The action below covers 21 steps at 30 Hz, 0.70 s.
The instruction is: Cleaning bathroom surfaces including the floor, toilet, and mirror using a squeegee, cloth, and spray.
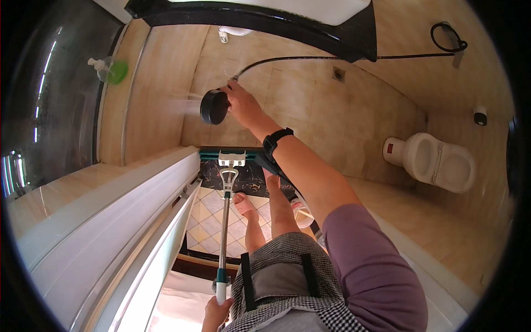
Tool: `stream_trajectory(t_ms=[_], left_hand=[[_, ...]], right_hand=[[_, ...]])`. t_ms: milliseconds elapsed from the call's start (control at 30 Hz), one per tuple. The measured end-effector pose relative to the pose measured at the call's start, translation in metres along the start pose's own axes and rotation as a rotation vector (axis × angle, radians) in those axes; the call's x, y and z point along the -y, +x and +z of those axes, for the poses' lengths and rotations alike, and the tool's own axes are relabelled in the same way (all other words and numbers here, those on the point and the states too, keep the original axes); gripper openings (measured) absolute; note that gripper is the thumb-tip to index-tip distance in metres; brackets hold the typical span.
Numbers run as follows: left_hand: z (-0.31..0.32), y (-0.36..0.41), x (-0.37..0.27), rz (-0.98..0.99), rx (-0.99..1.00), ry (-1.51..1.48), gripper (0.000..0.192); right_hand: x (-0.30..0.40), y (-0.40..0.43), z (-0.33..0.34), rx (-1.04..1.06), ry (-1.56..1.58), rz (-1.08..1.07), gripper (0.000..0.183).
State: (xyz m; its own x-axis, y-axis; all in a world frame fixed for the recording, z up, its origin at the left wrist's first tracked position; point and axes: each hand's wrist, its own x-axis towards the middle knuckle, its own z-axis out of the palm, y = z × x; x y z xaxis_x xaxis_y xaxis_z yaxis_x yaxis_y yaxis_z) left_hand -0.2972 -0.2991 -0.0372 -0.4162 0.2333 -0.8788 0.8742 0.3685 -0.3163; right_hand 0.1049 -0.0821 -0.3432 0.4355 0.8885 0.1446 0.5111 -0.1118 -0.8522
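My right hand [240,101] is stretched forward and grips a black shower head [214,107]. Water sprays leftward from its face toward the window-side wall. A thin dark hose [290,58] runs from the shower head to the right. Low in the picture, my left hand [216,313] is closed around the white grip of a squeeze mop [224,232]. The mop's metal pole leads up to its white and green head [231,157], beside the dark stone threshold [249,178].
A toilet [423,153] stands at the right. A floor drain [338,74] lies in the tiled floor. The black-edged washstand [249,27] crosses the top. A soap pump bottle [114,70] sits by the window at left. White door framing [112,216] borders my left side.
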Motion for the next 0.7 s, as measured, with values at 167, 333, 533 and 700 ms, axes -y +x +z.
stream_trajectory(t_ms=[167, 333, 533, 700], left_hand=[[-0.003, 0.005, -0.002, 0.012, -0.023, -0.023, 0.033], [-0.018, 0.009, -0.014, 0.004, -0.038, -0.046, 0.033], [-0.031, 0.024, -0.024, 0.041, -0.036, -0.035, 0.029], [-0.047, 0.022, -0.047, 0.006, -0.012, 0.039, 0.028]], right_hand=[[-0.053, -0.04, -0.019, -0.109, -0.174, 0.138, 0.047], [-0.067, -0.089, -0.048, -0.087, -0.2, 0.23, 0.046], [-0.072, -0.102, -0.066, -0.125, -0.039, 0.175, 0.053], [-0.054, -0.065, -0.077, -0.102, 0.084, 0.024, 0.054]])
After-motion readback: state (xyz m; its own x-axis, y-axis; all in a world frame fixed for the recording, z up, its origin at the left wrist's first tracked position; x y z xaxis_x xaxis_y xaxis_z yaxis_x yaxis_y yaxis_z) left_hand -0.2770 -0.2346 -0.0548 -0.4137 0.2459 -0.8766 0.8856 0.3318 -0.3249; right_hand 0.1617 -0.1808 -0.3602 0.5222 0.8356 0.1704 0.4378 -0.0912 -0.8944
